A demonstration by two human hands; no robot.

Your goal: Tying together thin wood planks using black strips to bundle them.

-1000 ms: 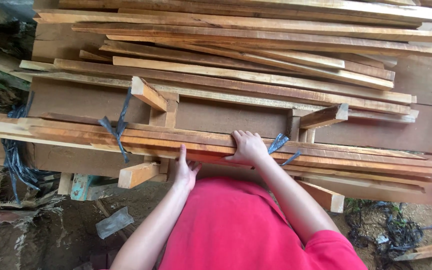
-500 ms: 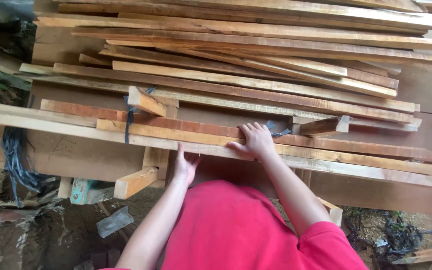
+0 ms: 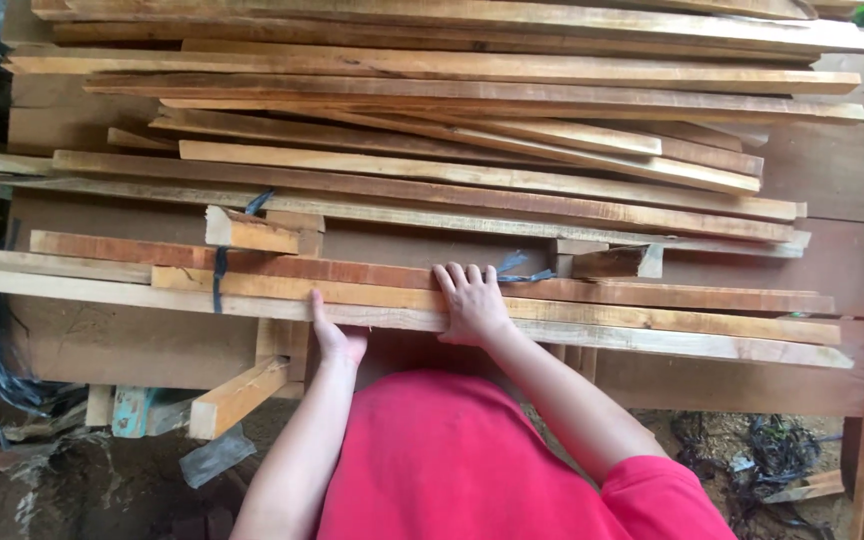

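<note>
Change: both hands and the bundle of long planks (image 3: 592, 318) sit higher and further onto the stack than a second ago.
Right hand (image 3: 472, 300): lies flat, fingers spread, palm pressing on top of the bundle; it grips nothing.
Left hand (image 3: 337, 335): cups the bundle's near edge from below, thumb up against the pale plank.
Planks: they lie crosswise on the lumber stack (image 3: 452, 120), just before the person's red shirt (image 3: 452, 460).
Blue strap (image 3: 219, 275): wraps the bundle left of the hands.
Short offcut (image 3: 237, 395): juts out beneath, lower left.
</note>
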